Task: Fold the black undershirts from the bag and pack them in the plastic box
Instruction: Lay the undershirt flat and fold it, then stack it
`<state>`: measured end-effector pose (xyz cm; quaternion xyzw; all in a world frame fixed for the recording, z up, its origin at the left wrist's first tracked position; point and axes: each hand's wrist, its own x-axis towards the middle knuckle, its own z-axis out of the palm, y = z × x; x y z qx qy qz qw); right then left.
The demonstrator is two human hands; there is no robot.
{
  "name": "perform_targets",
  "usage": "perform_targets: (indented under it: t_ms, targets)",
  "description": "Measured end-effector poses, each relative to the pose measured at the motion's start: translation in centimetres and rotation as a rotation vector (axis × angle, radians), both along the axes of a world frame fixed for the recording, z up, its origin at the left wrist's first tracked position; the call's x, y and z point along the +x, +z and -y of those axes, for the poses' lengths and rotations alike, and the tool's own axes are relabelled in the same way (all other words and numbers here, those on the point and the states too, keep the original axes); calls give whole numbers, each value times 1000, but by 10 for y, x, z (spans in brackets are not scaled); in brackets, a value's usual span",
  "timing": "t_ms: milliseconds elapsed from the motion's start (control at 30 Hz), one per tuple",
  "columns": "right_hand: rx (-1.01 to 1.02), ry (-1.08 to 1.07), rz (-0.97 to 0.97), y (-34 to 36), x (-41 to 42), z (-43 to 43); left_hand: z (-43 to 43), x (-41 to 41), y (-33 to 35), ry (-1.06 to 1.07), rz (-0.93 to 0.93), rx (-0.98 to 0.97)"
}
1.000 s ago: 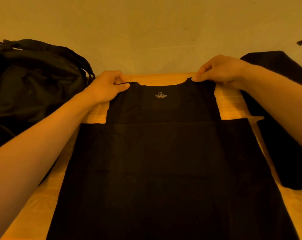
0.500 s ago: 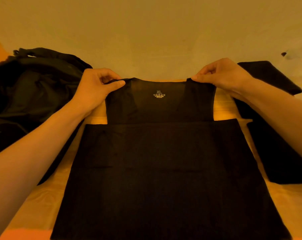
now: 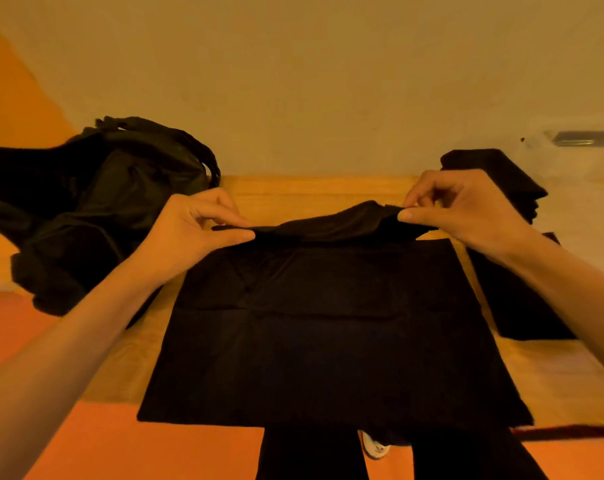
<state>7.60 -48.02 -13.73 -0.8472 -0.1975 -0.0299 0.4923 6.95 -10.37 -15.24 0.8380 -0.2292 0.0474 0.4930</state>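
Over the table [image 3: 314,190] — left grip [image 3: 196,233], right grip [image 3: 466,211] pinch the undershirt [image 3: 328,327] by its top.

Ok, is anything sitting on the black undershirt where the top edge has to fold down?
Nothing visible does. The left hand and right hand pinch the raised strap end of the black undershirt; its flat lower part on the light wooden table lies bare.

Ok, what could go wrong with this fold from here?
The left hand and right hand pinch only the top corners of the undershirt, and the cloth between them is bunched, so the fold may land creased. Its hem lies at the near edge of the table; a tug toward you could slide it off.
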Motion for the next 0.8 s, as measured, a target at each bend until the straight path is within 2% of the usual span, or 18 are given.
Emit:
perform_targets:
  t_ms: [167, 367, 500, 567, 667, 733, 800]
  targets:
    - [-215, 93, 65, -23, -40, 3, -11, -32, -15, -46, -97, 117]
    - [-353, 180, 81, -52, -63, 5, -18, -48, -40, -96, -62, 291]
    - [-521, 238, 53, -53, -67, 3, -22, -53, -45, -112, -37, 400]
    - [-648, 258, 163, -53, -71, 4, -22, -56, -41, -72, -44, 355]
    - [-622, 48, 336, -50, -78, 3, 1, -58, -33, 140, 46, 148]
    - [-662, -133, 351, -48, -73, -16, 30, -51, -31, 269, 96, 286]
    - [-806, -194, 158, -51, -61, -46, 58, -39, -36, 196, -52, 585]
